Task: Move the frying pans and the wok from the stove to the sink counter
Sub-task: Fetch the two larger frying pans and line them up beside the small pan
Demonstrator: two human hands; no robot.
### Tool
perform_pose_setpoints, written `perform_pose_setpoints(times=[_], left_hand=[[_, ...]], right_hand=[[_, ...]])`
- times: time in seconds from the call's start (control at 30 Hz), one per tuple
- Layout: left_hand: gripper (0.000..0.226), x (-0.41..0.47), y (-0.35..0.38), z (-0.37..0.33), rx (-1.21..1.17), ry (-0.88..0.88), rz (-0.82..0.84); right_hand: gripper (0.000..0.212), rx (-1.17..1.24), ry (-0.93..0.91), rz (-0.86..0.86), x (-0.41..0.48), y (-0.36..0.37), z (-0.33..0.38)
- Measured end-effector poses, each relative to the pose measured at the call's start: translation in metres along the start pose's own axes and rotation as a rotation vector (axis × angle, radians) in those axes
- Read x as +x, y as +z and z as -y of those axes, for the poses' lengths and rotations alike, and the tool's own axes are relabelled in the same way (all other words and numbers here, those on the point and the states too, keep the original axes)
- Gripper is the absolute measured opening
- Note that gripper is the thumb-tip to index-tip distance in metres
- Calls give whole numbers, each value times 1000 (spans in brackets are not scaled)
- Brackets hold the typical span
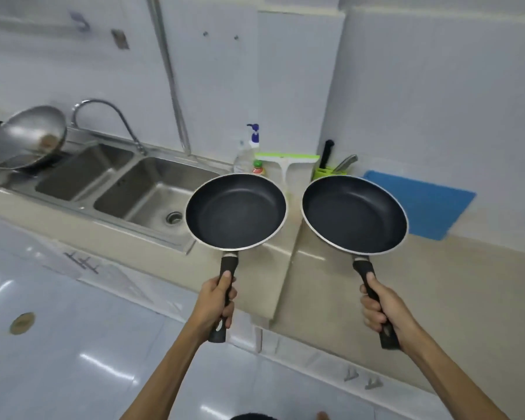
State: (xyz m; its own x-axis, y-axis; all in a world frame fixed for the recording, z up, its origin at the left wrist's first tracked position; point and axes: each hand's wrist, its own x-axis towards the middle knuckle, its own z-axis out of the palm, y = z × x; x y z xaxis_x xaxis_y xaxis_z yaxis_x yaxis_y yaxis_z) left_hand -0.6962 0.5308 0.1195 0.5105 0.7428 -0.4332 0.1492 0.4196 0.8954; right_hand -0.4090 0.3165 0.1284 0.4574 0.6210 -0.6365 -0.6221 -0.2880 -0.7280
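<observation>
Two black non-stick frying pans are held level in the air in front of me. My left hand point(217, 301) grips the black handle of the left frying pan point(235, 211), which hangs over the right end of the steel sink point(152, 189). My right hand point(382, 307) grips the handle of the right frying pan point(354, 215), above the beige counter point(452, 283). A steel wok point(28, 137) leans tilted at the far left of the sink unit, over another dark pan edge.
The sink has two basins and a curved tap point(109, 116). Behind the pans stand soap bottles point(249, 153), a green squeegee point(285, 160) and a green knife holder point(328, 168). A blue mat point(425, 204) lies on the counter at right. White cabinets and tiled floor are below.
</observation>
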Motion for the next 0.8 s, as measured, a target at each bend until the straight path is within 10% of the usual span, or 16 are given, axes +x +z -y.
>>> perform_pose_setpoints(times=[0.8], left_hand=[[37, -24, -499, -68, -181, 112, -582]], right_hand=[[36, -388, -5, 515, 108, 553, -53]])
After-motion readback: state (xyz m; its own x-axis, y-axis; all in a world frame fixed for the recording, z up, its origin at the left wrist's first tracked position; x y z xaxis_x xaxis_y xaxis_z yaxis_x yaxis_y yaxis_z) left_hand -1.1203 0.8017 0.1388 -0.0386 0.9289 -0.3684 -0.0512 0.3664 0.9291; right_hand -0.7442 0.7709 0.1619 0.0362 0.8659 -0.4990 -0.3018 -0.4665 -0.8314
